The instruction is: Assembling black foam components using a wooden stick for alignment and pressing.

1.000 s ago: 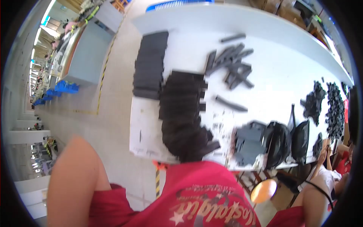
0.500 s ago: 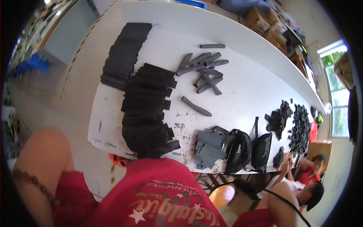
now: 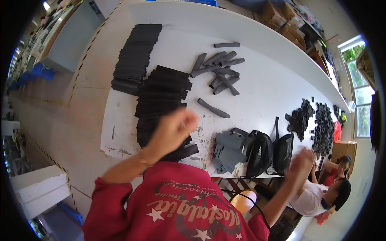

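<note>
My left hand (image 3: 177,127) is raised over the right side of a thick row of overlapping black fabric strips (image 3: 161,94). Its fingers look bent, but motion smears them, and nothing large shows in them. Farther right, my right hand (image 3: 300,162) hovers near the table's front edge, beside a black mesh-sided bag (image 3: 284,150); its fingers are blurred too. Behind the black strips, a stack of dark grey strips (image 3: 134,54) lies neatly overlapped. Rolled grey fabric tubes (image 3: 221,64) form a loose pile at mid-table, and a single tube (image 3: 213,108) lies apart, nearer me.
Flat grey pieces (image 3: 228,150) and another black bag (image 3: 258,154) lie along the near edge. Heaps of small black parts (image 3: 323,128) cover the right end. A low white wall (image 3: 257,34) borders the far side. Two people (image 3: 321,195) sit close by at the right.
Both my arms have come up over the table from out at the sides. The view has shifted slightly; the strips, tubes and bags keep their arrangement.
</note>
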